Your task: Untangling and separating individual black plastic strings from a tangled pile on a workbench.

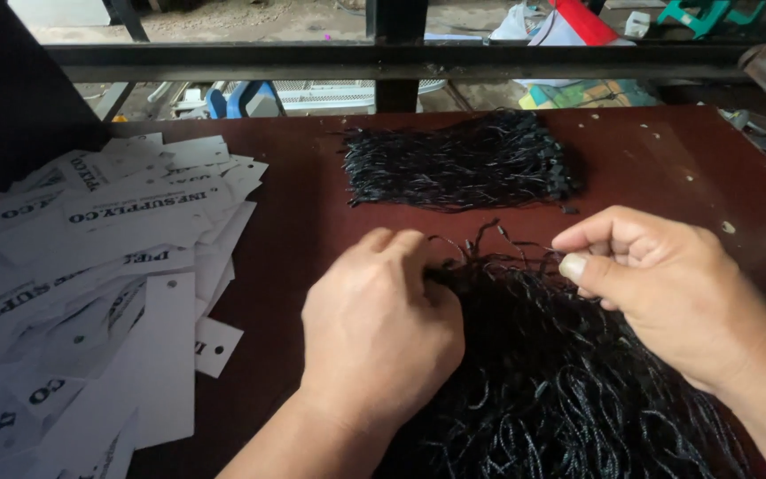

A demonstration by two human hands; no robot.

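A dark reddish-brown tabletop [303, 222] fills most of the view, its glossy face marked by a few pale specks toward the right side. On its left part lies a loose heap of white card tags [90, 266] with dark print, each punched with a small hole, overlapping one another and spilling toward the near edge. Toward the far side of the tabletop sits a flat bundle of black strings [458, 161], well apart from the hands. Nearer, a larger tangled pile of black cords [560, 381] spreads from the middle to the near right corner.

The left hand [379, 333] rests on the left edge of this near pile, fingers curled down and closed into the cords, gripping a clump of them. The right hand [658, 284] hovers over the pile's upper right, thumb and forefinger pinched together on a thin black strand [498, 238] that arcs between the two hands; its other fingers are folded in.

Beyond the far edge runs a dark metal rail [401, 60] with an upright post, and through it a lower, sunlit ground of bare concrete shows, littered with a blue and white object, coloured packaging, and a green plastic thing at upper right. A black panel [11, 98] blocks the upper left corner.
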